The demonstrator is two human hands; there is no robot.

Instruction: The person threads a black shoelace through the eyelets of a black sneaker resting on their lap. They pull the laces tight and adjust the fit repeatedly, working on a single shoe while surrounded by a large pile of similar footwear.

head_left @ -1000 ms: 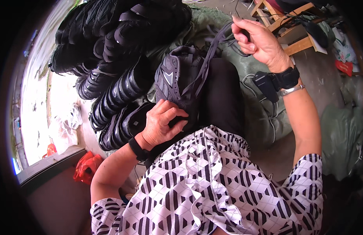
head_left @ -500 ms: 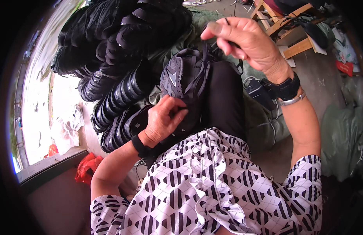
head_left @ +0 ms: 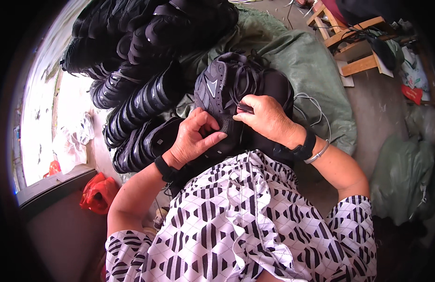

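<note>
A dark grey and black sneaker [head_left: 209,88] with a pale triangular patch on its side lies across my lap. Curled fingers of my left hand [head_left: 196,136] hold its near end, the thumb stretched along it. My right hand [head_left: 264,117] is closed in a pinch on a dark shoelace [head_left: 245,84], low over the shoe's opening. Loops of the lace lie over the upper. Part of the near end is hidden behind my hands.
To the left, black shoes [head_left: 144,103] stand nested in rows, with more piled behind. A green sack [head_left: 316,70] spreads beyond my knee. A wooden stool [head_left: 356,51] stands far right, a red plastic bag [head_left: 99,192] lies left, and a pale cable [head_left: 316,105] crosses the sack.
My right hand has come down and toward me from high above the shoe, bringing the lace to the shoe's opening. My left hand stays at the near end.
</note>
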